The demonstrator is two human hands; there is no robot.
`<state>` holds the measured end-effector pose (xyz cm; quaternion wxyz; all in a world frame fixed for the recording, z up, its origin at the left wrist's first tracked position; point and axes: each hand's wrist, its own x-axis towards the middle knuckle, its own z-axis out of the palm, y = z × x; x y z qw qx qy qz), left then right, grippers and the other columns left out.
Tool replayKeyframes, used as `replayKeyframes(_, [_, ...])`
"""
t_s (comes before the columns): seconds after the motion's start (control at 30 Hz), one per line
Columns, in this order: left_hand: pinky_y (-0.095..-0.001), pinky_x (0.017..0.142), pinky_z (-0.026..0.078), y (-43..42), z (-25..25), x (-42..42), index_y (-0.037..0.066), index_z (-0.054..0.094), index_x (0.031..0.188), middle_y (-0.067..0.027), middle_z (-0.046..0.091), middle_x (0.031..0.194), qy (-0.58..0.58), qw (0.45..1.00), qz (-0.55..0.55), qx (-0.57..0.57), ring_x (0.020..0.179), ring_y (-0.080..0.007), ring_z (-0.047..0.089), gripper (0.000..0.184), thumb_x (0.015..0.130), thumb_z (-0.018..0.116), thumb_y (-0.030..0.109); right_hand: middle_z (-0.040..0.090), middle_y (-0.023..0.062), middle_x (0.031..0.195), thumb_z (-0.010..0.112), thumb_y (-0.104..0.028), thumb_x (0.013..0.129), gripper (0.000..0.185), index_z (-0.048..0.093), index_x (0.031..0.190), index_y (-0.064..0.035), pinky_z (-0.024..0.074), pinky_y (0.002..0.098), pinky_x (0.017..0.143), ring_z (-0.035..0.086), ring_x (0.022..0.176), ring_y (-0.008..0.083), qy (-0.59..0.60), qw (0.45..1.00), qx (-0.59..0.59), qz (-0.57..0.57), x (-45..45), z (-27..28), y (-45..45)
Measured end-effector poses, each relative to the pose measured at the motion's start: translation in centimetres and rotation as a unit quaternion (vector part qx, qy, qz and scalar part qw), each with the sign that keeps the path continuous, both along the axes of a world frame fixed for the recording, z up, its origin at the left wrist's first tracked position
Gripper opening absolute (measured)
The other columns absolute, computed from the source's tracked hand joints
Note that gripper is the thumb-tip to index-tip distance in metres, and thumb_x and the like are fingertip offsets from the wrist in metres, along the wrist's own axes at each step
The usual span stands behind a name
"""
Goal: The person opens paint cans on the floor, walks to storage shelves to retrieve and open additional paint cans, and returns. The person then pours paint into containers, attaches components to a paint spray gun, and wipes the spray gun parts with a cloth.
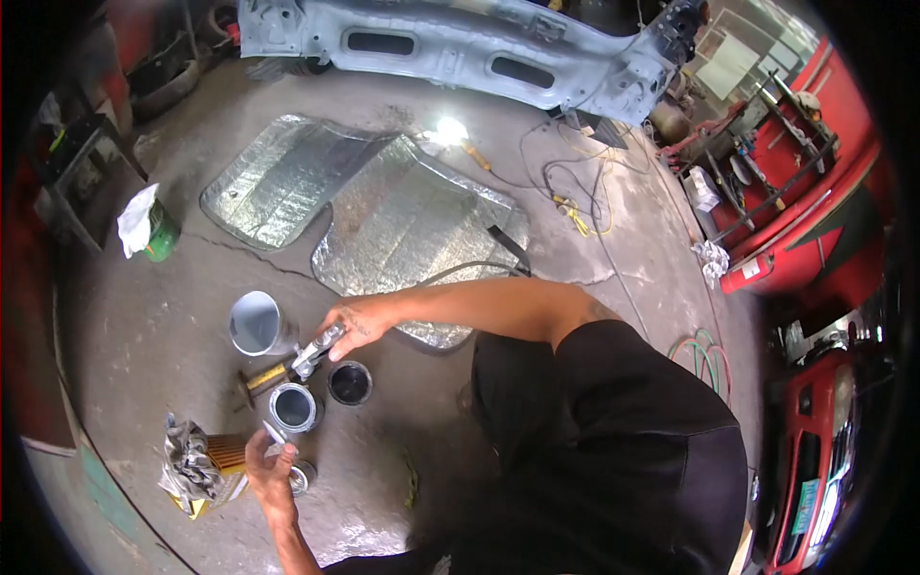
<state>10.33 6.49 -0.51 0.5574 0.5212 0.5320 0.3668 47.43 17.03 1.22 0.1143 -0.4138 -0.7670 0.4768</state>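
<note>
My right hand (pixel 356 326) is closed round a silver spray gun (pixel 318 352), held just above the floor between several containers. My left hand (pixel 272 471) pinches a small white flat piece (pixel 274 432), whose kind I cannot make out. Between the hands stands an open can (pixel 292 408) with dark grey liquid inside. A dark open can (pixel 351 383) is beside it, below my right wrist. Past the gun is a pale grey bucket (pixel 257 324). A yellow-and-dark tool (pixel 265 378) lies by the gun, partly hidden. Next to my left hand is a small can (pixel 302 477).
Silvery foil sunshades (pixel 402 220) cover much of the floor. Beyond lie a lit lamp (pixel 450 131) and cords (pixel 575 206). A grey car body panel (pixel 460 48) stands behind. A green can (pixel 161 240) and a box with crumpled paper (pixel 196 460) are nearby.
</note>
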Motion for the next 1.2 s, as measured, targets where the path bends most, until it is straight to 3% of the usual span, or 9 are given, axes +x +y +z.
replayKeyframes(0.2, [-0.0289,0.076,0.053,1.3,-1.8,0.2,0.002,0.062,0.136,-0.0071,0.067,0.125,0.04,0.992,0.008,0.118,0.095,-0.015,0.065,0.061,0.083,0.088,0.016,0.077,0.0113,0.115,0.086,-0.046,0.084,0.062,0.072,0.13,-0.0081,0.0559,0.0354,0.093,0.072,0.106,0.0232,-0.071,0.995,0.007,-0.063,0.7,-0.4,-0.1])
replayKeyframes(0.27, [-0.0294,0.083,0.052,0.7,-0.5,-0.3,0.001,0.064,0.134,-0.0068,0.067,0.126,0.04,0.999,0.014,0.02,0.108,-0.0153,0.062,0.057,0.085,0.087,0.019,0.077,0.0155,0.107,0.086,-0.053,0.08,0.067,0.073,0.123,-0.0045,0.0575,0.0364,0.09,0.072,0.1,0.0265,-0.083,0.991,-0.017,-0.101,1.4,-2.9,0.3])
replayKeyframes(0.3, [-0.0288,0.082,0.052,0.4,-0.3,-0.6,0.001,0.063,0.136,-0.0087,0.068,0.127,0.05,0.998,0.023,0.042,0.103,-0.015,0.063,0.06,0.085,0.087,0.022,0.077,0.0088,0.11,0.086,-0.052,0.084,0.062,0.074,0.128,-0.0103,0.0554,0.0325,0.09,0.071,0.103,0.0179,-0.096,0.987,-0.048,-0.12,1.7,-2.6,0.2])
replayKeyframes(0.53, [-0.0331,0.08,0.057,-0.5,1.3,0.0,-0.003,0.06,0.139,-0.0163,0.069,0.129,0.104,0.994,0.032,0.02,0.09,-0.0169,0.068,0.074,0.083,0.09,0.034,0.071,0.0162,0.127,0.082,-0.057,0.086,0.072,0.069,0.139,-0.0098,0.0535,0.0376,0.097,0.07,0.112,0.0272,-0.185,0.979,-0.016,-0.088,1.1,-0.3,0.3])
replayKeyframes(0.57, [-0.0332,0.08,0.057,-0.7,1.4,0.0,-0.003,0.06,0.139,-0.0163,0.069,0.129,0.112,0.993,0.029,0.017,0.089,-0.017,0.067,0.074,0.083,0.091,0.034,0.077,0.0147,0.105,0.076,-0.061,0.089,0.068,0.069,0.141,-0.0175,0.0545,0.0393,0.086,0.071,0.09,0.0244,-0.179,0.981,0.041,-0.065,1.1,-0.5,-0.1])
replayKeyframes(0.67, [-0.0332,0.078,0.057,-1.3,1.7,0.4,-0.004,0.06,0.139,-0.0165,0.068,0.129,0.121,0.992,0.019,0.004,0.088,-0.0166,0.067,0.074,0.082,0.091,0.033,0.076,0.0135,0.12,0.077,-0.054,0.092,0.062,0.069,0.14,-0.0149,0.0543,0.0387,0.096,0.071,0.111,0.0256,-0.184,0.981,0.057,-0.03,1.0,-1.1,0.0])
replayKeyframes(1.0, [-0.0329,0.074,0.056,-2.2,1.2,0.7,-0.003,0.061,0.139,-0.0166,0.069,0.127,0.127,0.991,-0.026,-0.023,0.083,-0.0155,0.065,0.075,0.081,0.092,0.033,0.077,0.0148,0.112,0.073,-0.044,0.097,0.049,0.069,0.141,-0.023,0.0545,0.0404,0.085,0.071,0.086,0.0241,-0.245,0.969,0.027,0.022,0.1,-0.1,-0.1])
replayKeyframes(1.1, [-0.0318,0.072,0.055,-2.3,1.8,0.9,-0.002,0.062,0.138,-0.0168,0.069,0.125,0.13,0.989,-0.052,-0.048,0.076,-0.0143,0.063,0.076,0.079,0.093,0.034,0.076,0.0184,0.113,0.073,-0.042,0.097,0.049,0.068,0.142,-0.0233,0.0549,0.0429,0.086,0.071,0.087,0.028,-0.178,0.972,0.146,0.054,1.6,-3.1,0.3])
replayKeyframes(1.2, [-0.0315,0.071,0.054,-2.4,2.1,1.3,-0.001,0.062,0.137,-0.0162,0.07,0.122,0.135,0.985,-0.081,-0.064,0.07,-0.0138,0.062,0.077,0.077,0.094,0.034,0.073,0.0195,0.084,0.073,-0.04,0.094,0.052,0.067,0.142,-0.0195,0.0527,0.0469,0.081,0.068,0.076,0.0341,-0.19,0.974,0.111,0.054,1.1,-2.1,0.1])
